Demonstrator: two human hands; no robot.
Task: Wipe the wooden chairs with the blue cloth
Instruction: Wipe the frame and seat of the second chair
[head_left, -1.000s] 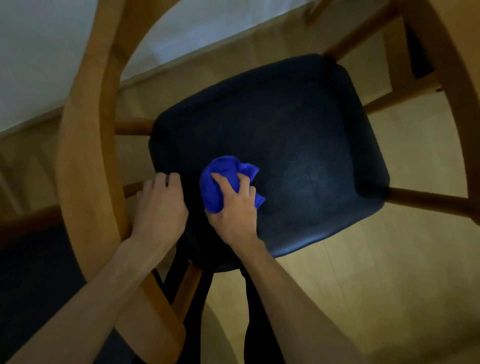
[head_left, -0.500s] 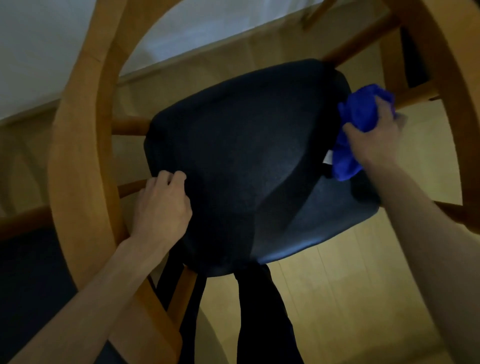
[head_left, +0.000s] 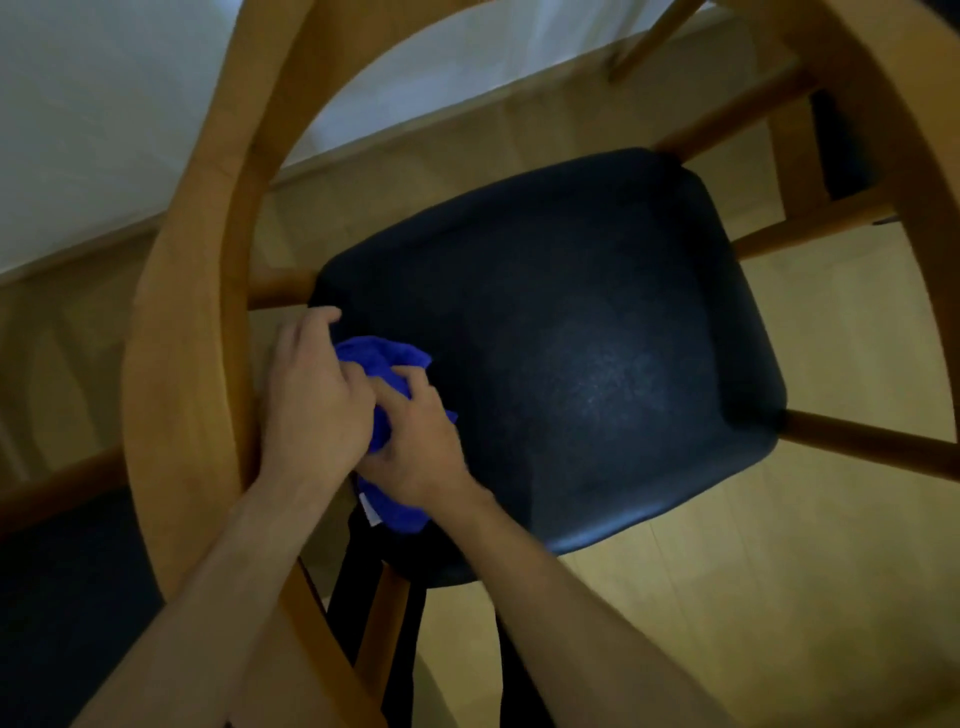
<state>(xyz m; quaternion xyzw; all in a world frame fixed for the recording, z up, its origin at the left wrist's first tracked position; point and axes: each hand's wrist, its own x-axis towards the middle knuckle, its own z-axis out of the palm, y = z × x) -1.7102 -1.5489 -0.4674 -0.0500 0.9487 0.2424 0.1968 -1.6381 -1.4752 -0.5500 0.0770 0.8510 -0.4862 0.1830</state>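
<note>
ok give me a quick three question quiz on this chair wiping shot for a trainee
1. True or false: the blue cloth lies on the floor beside the chair.
2. Which hand grips the cloth from the seat side? A) left hand B) right hand C) neither
3. Fill in: the cloth is at the edge of the dark seat nearest the curved wooden ____.

Key: 1. False, it is held against the seat. 2. B; the left hand sits at the seat's edge, touching the cloth, though whether it grips it cannot be told. 3. Backrest.
</note>
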